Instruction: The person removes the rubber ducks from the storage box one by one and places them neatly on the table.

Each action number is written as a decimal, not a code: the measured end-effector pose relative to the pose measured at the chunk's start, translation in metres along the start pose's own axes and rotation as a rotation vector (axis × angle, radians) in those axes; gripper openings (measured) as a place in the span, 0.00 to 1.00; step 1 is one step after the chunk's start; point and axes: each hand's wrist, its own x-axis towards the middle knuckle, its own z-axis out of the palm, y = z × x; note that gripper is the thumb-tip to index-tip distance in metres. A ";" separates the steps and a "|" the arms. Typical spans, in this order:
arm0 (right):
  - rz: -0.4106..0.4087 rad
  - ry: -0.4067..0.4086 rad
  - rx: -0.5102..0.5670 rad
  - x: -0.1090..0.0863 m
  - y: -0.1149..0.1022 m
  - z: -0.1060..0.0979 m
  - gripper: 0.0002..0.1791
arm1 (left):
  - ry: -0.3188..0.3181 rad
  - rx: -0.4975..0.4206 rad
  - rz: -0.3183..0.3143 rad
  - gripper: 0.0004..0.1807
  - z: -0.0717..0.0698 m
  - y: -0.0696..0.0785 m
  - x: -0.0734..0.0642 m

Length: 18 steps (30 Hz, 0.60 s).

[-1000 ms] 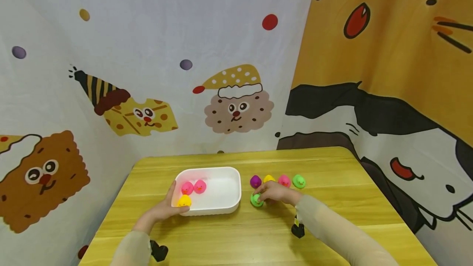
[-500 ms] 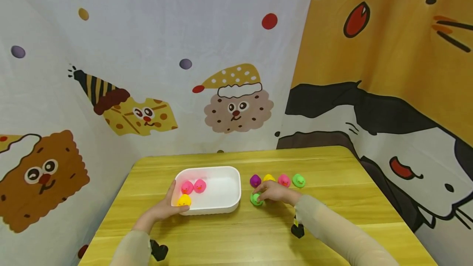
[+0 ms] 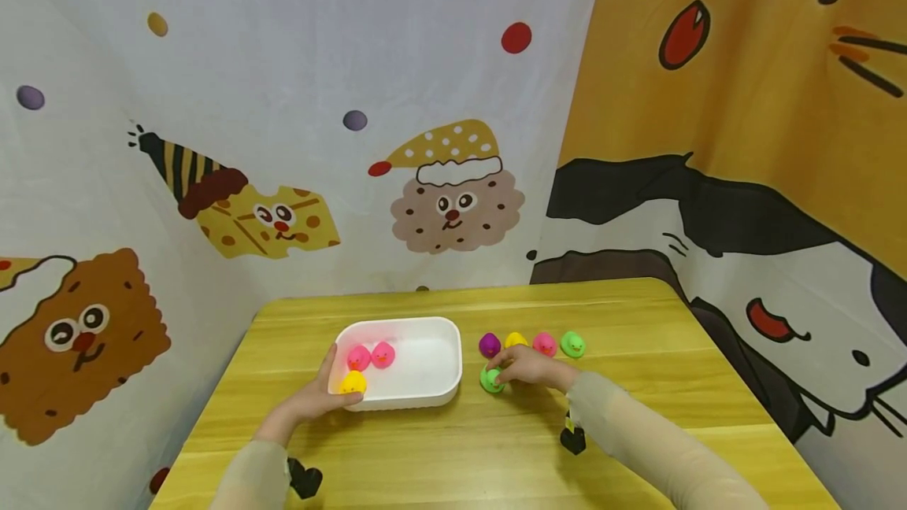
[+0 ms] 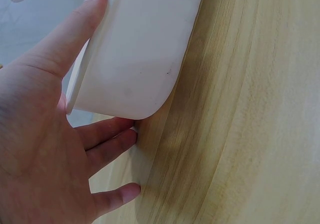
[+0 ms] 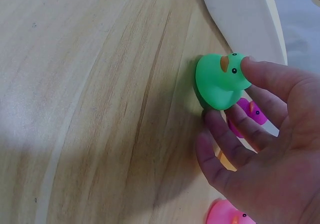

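Note:
My left hand [image 3: 309,401] holds the left end of a white plastic box [image 3: 428,364]. In the left wrist view its thumb lies along the rim, and the fingers [image 4: 107,151] reach around the end wall. Inside the box, two pink rubber ducks [image 3: 383,355] and a yellow rubber duck [image 3: 352,384] sit at the left. My right hand [image 3: 531,367] pinches a green rubber duck [image 5: 217,87] just right of the box, thumb on its head and fingertips behind its body. The duck stands upright at the tabletop.
Behind the right hand stands a row of rubber ducks: purple [image 3: 490,345], yellow [image 3: 516,341], pink [image 3: 545,345] and green [image 3: 573,345]. The wooden table [image 3: 439,463] backs onto a printed cloth [image 3: 298,101] with cartoon figures.
The head view has tilted very slightly. Both hands, the box and the ducks keep their places.

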 end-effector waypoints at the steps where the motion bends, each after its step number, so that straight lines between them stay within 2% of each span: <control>1: 0.003 0.000 0.003 0.000 0.000 0.000 0.16 | -0.003 0.000 0.002 0.66 0.000 0.000 0.000; 7: 0.032 0.000 0.028 -0.002 0.000 -0.001 0.16 | -0.002 -0.007 0.005 0.66 0.002 0.000 0.000; 18: 0.023 0.009 -0.022 -0.006 -0.006 -0.010 0.19 | -0.015 -0.028 0.024 0.66 -0.001 -0.003 0.001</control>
